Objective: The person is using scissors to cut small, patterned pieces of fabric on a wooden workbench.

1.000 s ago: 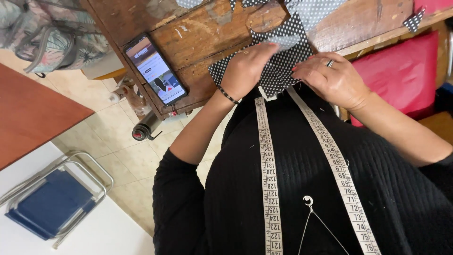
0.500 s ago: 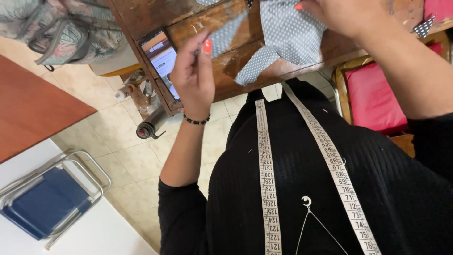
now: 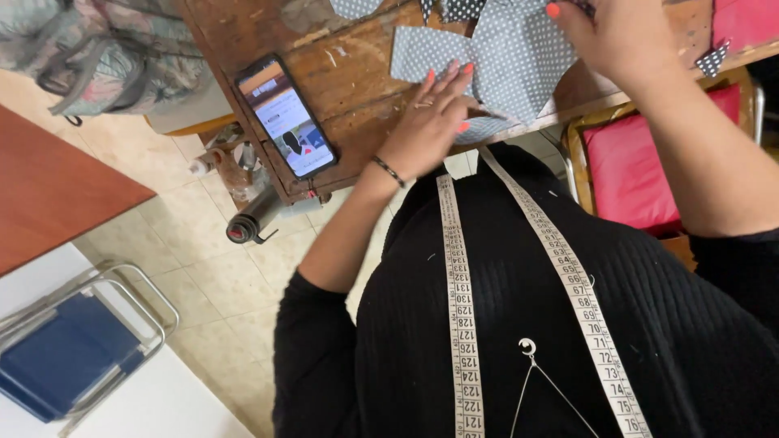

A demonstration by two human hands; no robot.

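My left hand (image 3: 428, 122) lies flat, fingers spread, on a piece of grey fabric with white dots (image 3: 503, 65) near the front edge of a worn wooden table (image 3: 341, 73). My right hand (image 3: 617, 36) rests higher up on the same fabric, pressing or holding its upper fold; its fingers are partly cut off by the frame's top. Darker dotted scraps (image 3: 462, 10) lie at the top edge. A phone with a lit screen (image 3: 286, 115) lies on the table left of my left hand. A measuring tape (image 3: 458, 308) hangs round my neck over a black sweater.
A red-cushioned chair (image 3: 629, 162) stands at the right under the table. A dark bottle (image 3: 251, 221) and other bottles sit on the tiled floor below the table corner. A blue folding chair (image 3: 65, 357) is at bottom left, a reddish tabletop (image 3: 49, 186) at left, a patterned backpack (image 3: 114, 57) at top left.
The fabric has been turned over and spread, its paler side up. My left hand went from lifted with pinched fingers to flat on the cloth; my right hand moved up and right.
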